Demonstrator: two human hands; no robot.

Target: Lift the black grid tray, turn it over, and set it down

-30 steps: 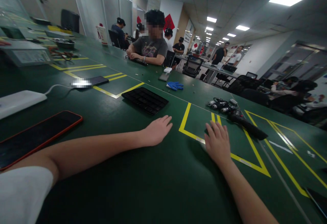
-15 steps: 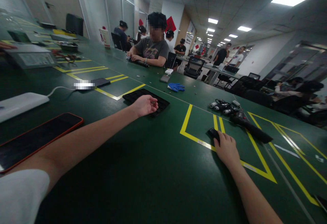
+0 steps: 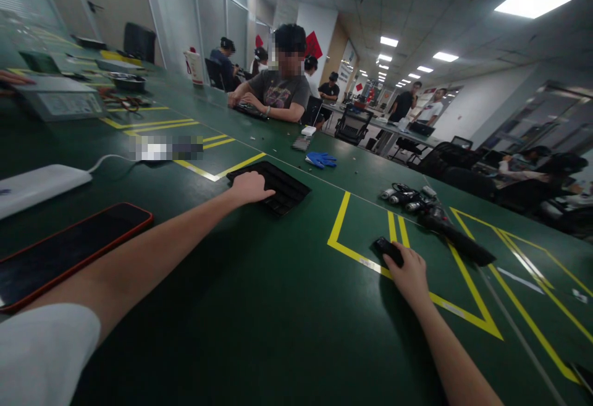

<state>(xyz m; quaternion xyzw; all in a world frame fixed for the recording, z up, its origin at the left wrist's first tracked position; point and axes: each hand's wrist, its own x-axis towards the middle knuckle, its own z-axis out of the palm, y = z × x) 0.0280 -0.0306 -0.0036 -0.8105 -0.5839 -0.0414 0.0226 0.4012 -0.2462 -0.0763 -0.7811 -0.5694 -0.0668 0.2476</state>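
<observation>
Both hands down on the green table [image 3: 278, 332].
At centre frame, left hand [image 3: 250, 188] lying on the near corner of the black tray [image 3: 290, 185], fingers bent, grip impossible to tell. At lower right, right hand [image 3: 408, 275] with fingers curled around a small black part [image 3: 383, 246], just inside the yellow tape outline [image 3: 336, 224]. Beyond it, a dark tool [image 3: 456, 242]; near the left edge, a red-cased phone [image 3: 69, 251].

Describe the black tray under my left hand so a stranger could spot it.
On the long green table, look just left of the yellow tape box nearest the wearer. The black tray lies there, with the left hand resting on its near edge. Unlike the smooth red-edged phone nearby, it is a flat slab ribbed into a grid.
</observation>
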